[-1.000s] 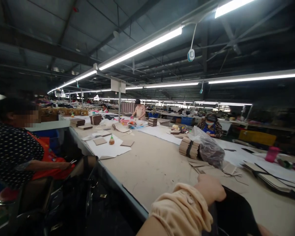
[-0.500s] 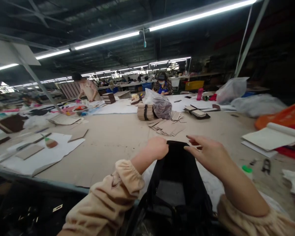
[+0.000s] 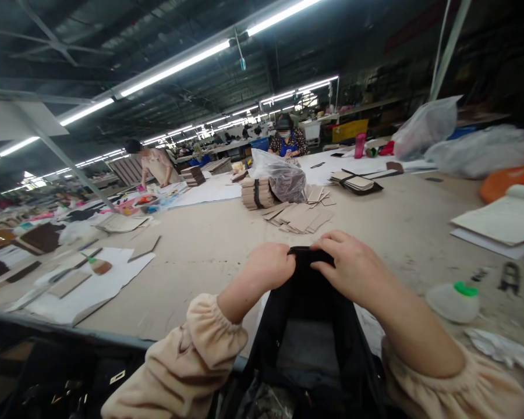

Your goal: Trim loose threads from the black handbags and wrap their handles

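A black bag (image 3: 308, 343) stands open in front of me at the near edge of the long work table (image 3: 209, 250). My left hand (image 3: 268, 267) is closed on the far rim of the bag at its left. My right hand (image 3: 351, 269) grips the same rim just to the right, fingers curled over the black edge. Both wrists wear beige elastic sleeve covers. The bag's inside shows a grey lining.
A white squeeze bottle with a green cap (image 3: 452, 299) lies right of my arm. Cardboard pieces (image 3: 301, 216) and a banded stack (image 3: 255, 194) beside a plastic bag (image 3: 279, 177) sit further out. White paper (image 3: 91, 288) with a glue bottle lies left. Other people work at the far side.
My view swung right and down from a seated person on the left to the bag. My right hand came in and closed on the bag's rim beside my left hand.
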The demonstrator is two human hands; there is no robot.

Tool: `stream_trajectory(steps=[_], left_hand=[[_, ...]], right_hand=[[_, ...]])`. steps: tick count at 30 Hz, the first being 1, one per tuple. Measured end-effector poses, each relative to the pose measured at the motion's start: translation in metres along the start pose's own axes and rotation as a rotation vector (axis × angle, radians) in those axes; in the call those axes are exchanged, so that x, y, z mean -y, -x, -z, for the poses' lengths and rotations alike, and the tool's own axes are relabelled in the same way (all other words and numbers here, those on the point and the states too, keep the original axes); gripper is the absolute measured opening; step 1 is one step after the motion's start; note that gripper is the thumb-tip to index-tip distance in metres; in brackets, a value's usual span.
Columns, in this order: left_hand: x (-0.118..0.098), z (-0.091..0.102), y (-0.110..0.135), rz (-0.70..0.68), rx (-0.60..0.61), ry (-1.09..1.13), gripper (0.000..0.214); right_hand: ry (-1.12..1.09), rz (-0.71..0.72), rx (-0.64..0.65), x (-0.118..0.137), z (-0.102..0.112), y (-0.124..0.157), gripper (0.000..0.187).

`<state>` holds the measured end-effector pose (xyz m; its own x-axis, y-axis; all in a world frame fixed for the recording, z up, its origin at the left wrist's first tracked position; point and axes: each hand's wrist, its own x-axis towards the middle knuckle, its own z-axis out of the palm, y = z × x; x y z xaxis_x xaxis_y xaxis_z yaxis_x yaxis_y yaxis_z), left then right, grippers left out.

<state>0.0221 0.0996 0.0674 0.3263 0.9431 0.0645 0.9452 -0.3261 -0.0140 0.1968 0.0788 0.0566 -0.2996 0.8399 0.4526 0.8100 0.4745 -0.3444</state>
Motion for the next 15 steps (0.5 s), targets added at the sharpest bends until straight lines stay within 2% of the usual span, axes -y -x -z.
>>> stream_trajectory(steps=[3, 6, 10, 15], left_hand=[[0.002, 0.001, 0.006, 0.009, -0.194, 0.125, 0.017], [0.002, 0.006, 0.012, -0.107, -0.348, 0.221, 0.017], [0.001, 0.009, 0.013, -0.222, -0.354, 0.203, 0.011], [-0.006, 0.007, 0.007, -0.258, -0.344, 0.122, 0.009]], right_hand=[[-0.059, -0.043, 0.017, -0.002, -0.001, 0.0, 0.034], [-0.151, -0.084, 0.035, -0.005, 0.0, 0.0, 0.041], [-0.266, -0.124, 0.094, -0.012, 0.005, 0.002, 0.046], [-0.347, -0.138, 0.134, -0.021, 0.012, 0.006, 0.052]])
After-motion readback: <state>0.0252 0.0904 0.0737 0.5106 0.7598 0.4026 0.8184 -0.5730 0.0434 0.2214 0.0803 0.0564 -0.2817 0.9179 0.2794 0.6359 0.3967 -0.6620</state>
